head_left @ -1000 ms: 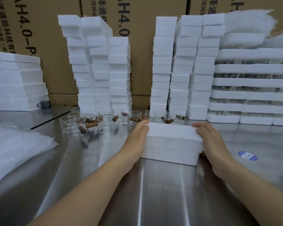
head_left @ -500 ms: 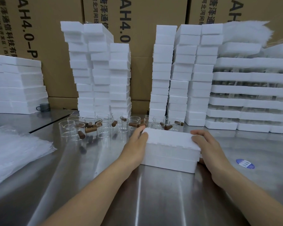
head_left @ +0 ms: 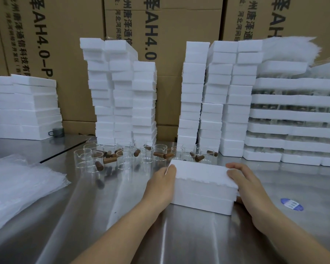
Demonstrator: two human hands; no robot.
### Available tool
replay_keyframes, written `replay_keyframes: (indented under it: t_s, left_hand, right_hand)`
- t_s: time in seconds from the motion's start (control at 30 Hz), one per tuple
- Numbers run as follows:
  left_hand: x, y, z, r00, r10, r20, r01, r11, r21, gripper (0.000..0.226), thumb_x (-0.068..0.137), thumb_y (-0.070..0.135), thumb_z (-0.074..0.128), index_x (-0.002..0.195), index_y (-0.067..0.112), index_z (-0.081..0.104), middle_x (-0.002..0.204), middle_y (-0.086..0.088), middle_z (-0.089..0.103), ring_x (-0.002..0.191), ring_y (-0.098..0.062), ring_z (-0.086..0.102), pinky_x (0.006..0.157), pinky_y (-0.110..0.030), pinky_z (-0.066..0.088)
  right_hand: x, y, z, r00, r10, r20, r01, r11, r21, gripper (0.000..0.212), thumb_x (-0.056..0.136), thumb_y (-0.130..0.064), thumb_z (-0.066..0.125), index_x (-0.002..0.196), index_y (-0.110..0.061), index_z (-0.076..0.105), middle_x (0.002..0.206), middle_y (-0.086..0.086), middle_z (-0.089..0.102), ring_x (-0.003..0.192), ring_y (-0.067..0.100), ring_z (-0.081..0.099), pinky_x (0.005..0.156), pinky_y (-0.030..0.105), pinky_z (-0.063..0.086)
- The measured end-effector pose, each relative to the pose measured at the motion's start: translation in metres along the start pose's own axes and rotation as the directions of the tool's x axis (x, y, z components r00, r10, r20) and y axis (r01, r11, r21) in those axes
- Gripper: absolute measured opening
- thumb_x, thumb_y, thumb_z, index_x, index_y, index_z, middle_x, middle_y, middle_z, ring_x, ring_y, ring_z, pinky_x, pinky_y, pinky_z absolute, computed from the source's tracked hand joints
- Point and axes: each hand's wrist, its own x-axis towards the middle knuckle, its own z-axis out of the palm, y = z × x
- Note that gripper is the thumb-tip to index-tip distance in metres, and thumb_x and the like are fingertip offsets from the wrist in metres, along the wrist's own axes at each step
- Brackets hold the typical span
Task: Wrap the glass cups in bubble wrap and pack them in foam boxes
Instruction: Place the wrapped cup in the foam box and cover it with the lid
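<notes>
A closed white foam box (head_left: pixel 202 189) sits on the steel table, gripped at either end by the left hand (head_left: pixel 160 185) and the right hand (head_left: pixel 246 185). That one looks packed. Just behind the box, many glass cups (head_left: pixel 122 157) stand bare, with bubble wrap (head_left: pixel 17 187) well to its left.

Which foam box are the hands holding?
The lone foam box nearest the camera, left hand and right hand on its ends; the other foam boxes stand stacked behind.

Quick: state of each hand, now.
Left hand: holding the foam box by its left end.
Right hand: holding the same box by its right end.
</notes>
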Motion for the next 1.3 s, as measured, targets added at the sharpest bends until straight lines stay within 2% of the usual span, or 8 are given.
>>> replay_keyframes:
  t_s: [0.33, 0.47, 0.63, 0.7, 0.87, 0.97, 1.1, 1.3]
  left_hand:
    - [-0.016, 0.013, 0.001, 0.996, -0.081, 0.039, 0.089, 0.929, -0.358, 0.027, 0.105, 0.059, 0.053, 0.120, 0.043, 0.070, 0.122, 0.014, 0.072, 0.115, -0.012, 0.067, 0.097, -0.034, 0.052]
    - [-0.020, 0.024, 0.001, 0.994, -0.092, 0.053, 0.107, 0.848, -0.519, 0.011, 0.097, 0.040, 0.072, 0.106, 0.040, 0.079, 0.098, 0.007, 0.079, 0.096, -0.018, 0.074, 0.070, -0.040, 0.067]
    - [-0.013, 0.033, -0.016, 0.999, 0.009, 0.043, 0.016, 0.832, -0.555, 0.025, 0.072, 0.045, 0.081, 0.097, 0.048, 0.082, 0.090, 0.011, 0.080, 0.083, -0.012, 0.076, 0.076, -0.038, 0.063]
    - [-0.015, 0.037, -0.023, 0.999, 0.018, 0.030, 0.002, 0.818, -0.575, 0.023, 0.071, 0.048, 0.078, 0.094, 0.049, 0.081, 0.087, 0.013, 0.079, 0.074, -0.005, 0.075, 0.067, -0.029, 0.060]
    - [-0.018, 0.043, -0.030, 0.992, -0.082, -0.095, 0.000, 0.757, -0.653, 0.051, 0.059, 0.068, 0.092, 0.102, 0.046, 0.074, 0.115, 0.006, 0.076, 0.107, -0.020, 0.071, 0.093, -0.043, 0.058]
    - [-0.018, 0.043, -0.026, 0.987, -0.154, -0.054, 0.075, 0.723, -0.687, 0.077, 0.055, 0.076, 0.080, 0.123, 0.048, 0.058, 0.129, 0.003, 0.070, 0.115, -0.025, 0.069, 0.089, -0.043, 0.059]
    - [-0.015, 0.040, -0.016, 0.952, -0.180, 0.248, 0.302, 0.688, -0.660, 0.110, 0.054, 0.035, 0.108, 0.144, 0.044, 0.045, 0.128, -0.009, 0.077, 0.100, -0.037, 0.080, 0.080, -0.055, 0.067]
    - [-0.012, 0.046, -0.016, 0.976, -0.189, 0.104, 0.213, 0.765, -0.608, 0.071, 0.071, 0.016, 0.099, 0.130, 0.034, 0.064, 0.106, -0.001, 0.084, 0.093, -0.026, 0.082, 0.092, -0.054, 0.064]
  right_hand:
    - [-0.002, 0.001, -0.004, 0.999, 0.049, 0.012, -0.050, 0.997, 0.059, 0.022, 0.102, -0.024, 0.056, 0.101, -0.041, 0.070, 0.084, 0.004, 0.070, 0.058, 0.011, 0.063, 0.050, 0.026, 0.049]
    - [0.001, -0.004, -0.011, 0.993, 0.109, 0.040, -0.112, 0.991, 0.077, 0.021, 0.098, -0.019, 0.057, 0.095, -0.036, 0.069, 0.074, 0.000, 0.070, 0.058, 0.016, 0.062, 0.054, 0.029, 0.046]
    - [0.006, -0.021, -0.009, 0.970, 0.191, 0.150, -0.202, 0.977, 0.067, 0.020, 0.096, -0.028, 0.071, 0.105, -0.011, 0.071, 0.078, 0.005, 0.072, 0.072, 0.021, 0.067, 0.063, 0.032, 0.048]
    - [0.004, -0.029, -0.006, 0.934, 0.249, 0.256, -0.280, 0.956, 0.089, 0.043, 0.083, -0.042, 0.082, 0.113, -0.011, 0.077, 0.094, 0.013, 0.076, 0.080, 0.026, 0.072, 0.064, 0.035, 0.057]
    - [-0.006, -0.026, -0.007, 0.730, 0.282, 0.623, -0.436, 0.894, 0.106, 0.067, 0.065, -0.040, 0.091, 0.127, -0.022, 0.073, 0.127, 0.021, 0.068, 0.107, 0.037, 0.065, 0.101, 0.056, 0.055]
    - [-0.001, -0.022, 0.009, 0.805, 0.300, 0.512, -0.432, 0.888, 0.158, 0.078, 0.055, -0.042, 0.090, 0.127, -0.018, 0.070, 0.115, 0.021, 0.071, 0.100, 0.037, 0.064, 0.084, 0.050, 0.056]
    - [0.001, -0.019, 0.023, 0.897, 0.317, 0.308, -0.394, 0.889, 0.233, 0.057, 0.062, -0.034, 0.082, 0.116, -0.018, 0.070, 0.087, 0.012, 0.074, 0.070, 0.027, 0.072, 0.059, 0.040, 0.060]
    - [0.007, -0.024, 0.025, 0.920, 0.369, 0.134, -0.390, 0.895, 0.217, 0.017, 0.102, -0.039, 0.062, 0.109, -0.026, 0.071, 0.100, 0.020, 0.075, 0.094, 0.040, 0.072, 0.077, 0.048, 0.058]
